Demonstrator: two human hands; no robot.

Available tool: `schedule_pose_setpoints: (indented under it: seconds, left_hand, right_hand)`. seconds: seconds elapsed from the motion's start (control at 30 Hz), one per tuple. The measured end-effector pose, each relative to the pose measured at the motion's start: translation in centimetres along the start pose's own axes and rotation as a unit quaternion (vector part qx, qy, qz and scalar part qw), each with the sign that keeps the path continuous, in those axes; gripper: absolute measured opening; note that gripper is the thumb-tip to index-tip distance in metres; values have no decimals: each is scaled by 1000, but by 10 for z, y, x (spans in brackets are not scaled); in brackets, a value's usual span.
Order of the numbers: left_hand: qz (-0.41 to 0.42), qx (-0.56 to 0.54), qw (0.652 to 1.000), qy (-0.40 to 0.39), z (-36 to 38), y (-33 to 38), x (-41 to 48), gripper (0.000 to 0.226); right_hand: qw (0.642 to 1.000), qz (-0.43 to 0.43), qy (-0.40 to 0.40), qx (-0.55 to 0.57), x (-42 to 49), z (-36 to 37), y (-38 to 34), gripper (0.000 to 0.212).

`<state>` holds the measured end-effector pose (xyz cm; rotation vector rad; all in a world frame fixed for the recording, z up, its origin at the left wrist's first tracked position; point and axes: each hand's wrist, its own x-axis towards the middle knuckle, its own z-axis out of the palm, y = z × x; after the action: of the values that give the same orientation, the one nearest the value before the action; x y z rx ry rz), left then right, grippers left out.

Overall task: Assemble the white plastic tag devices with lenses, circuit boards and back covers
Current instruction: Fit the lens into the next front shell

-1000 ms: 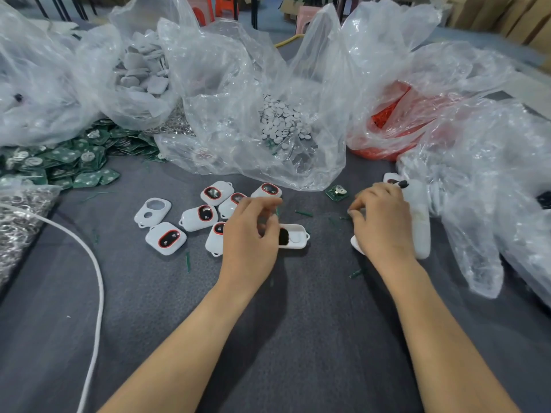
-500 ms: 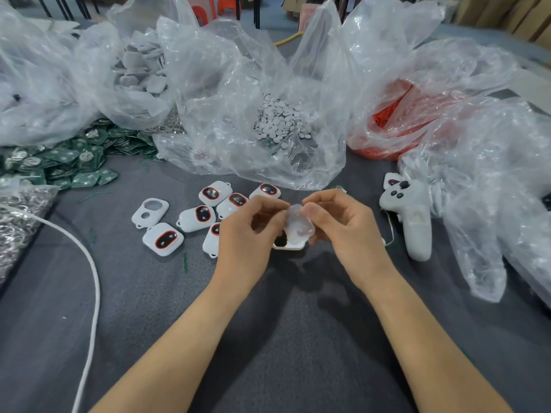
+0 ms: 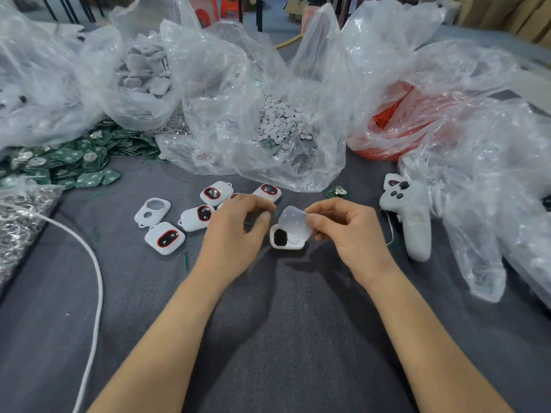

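Note:
A white tag shell (image 3: 290,244) lies open side up on the grey cloth, with a black lens (image 3: 280,236) seated in its left half. My right hand (image 3: 348,234) pinches a translucent, rounded-square pad (image 3: 295,223) and holds it tilted just above the shell. My left hand (image 3: 232,231) hovers just left of the shell, fingers curled with thumb against forefinger; I see nothing between them. Behind it lie several white tags with red-ringed lenses (image 3: 165,238) and one empty front shell (image 3: 152,210). A single green circuit board (image 3: 337,192) lies behind my right hand.
A heap of green circuit boards (image 3: 68,165) is at the left. Clear bags hold grey covers (image 3: 143,76), small white discs (image 3: 280,120) and red parts (image 3: 393,114). A white handheld controller (image 3: 411,216) lies at the right. A white cable (image 3: 95,278) curves along the left.
My right hand came from the controller side with the translucent pad. Both hands met at the pad above the shell, and now my left hand has drawn back from it.

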<state>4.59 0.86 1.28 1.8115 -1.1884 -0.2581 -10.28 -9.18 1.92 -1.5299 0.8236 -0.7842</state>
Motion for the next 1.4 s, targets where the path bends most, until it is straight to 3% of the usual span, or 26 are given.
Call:
schedule_pose_setpoints:
  seconds: [0.1,0.2,0.57,0.73,0.9,1.4]
  left_hand:
    - [42,155,982,-102,-13,-13,3,40]
    - [62,191,969,-141,-11,-18,1,60]
    - [79,186,972,-122,-6,-20,1,43]
    - [79,183,972,-124,-7,-20,1,42]
    - [80,175,973,-127,-7,-21,1,42]
    - [78,165,974,-131,-6,-24,3,43]
  right_hand:
    - [999,3,-11,-38,3,-1,1,17]
    - [998,5,-33,-58,5,3,3,21]
    - [960,-69,-64,-263,5,9,4,22]
    - [962,-59,-75,-254,7,5,3,30]
    - [971,-35,-86,-221,9,3,5,25]
    - [942,-119,-51,-309,6,14,11,13]
